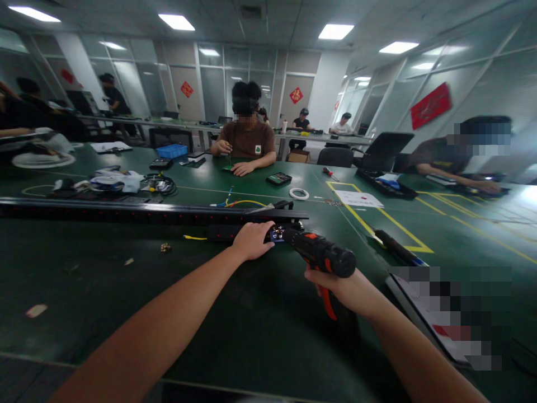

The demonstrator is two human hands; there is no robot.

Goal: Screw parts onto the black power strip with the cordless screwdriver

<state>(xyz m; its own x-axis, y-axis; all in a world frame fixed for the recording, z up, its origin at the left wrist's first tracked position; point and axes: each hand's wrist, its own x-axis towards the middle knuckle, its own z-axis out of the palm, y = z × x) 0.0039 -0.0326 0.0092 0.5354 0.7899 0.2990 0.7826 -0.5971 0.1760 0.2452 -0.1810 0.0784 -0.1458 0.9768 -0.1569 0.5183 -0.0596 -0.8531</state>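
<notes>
My right hand is wrapped round the grip of a black and orange power drill, held tilted with its nose pointing left. The drill's tip meets a small blue part at the right end of a short black bar. Over that end of the bar lies my left hand, its fingers closed round the bar beside the blue part. Behind it runs a long black rail across the table. A yellow wire sticks out from the bar's left end.
Small brass pieces lie on the green table at the left. A white ring of tape and a black tool are beyond the drill. A tablet lies at the right. Across the table a person works on a green board.
</notes>
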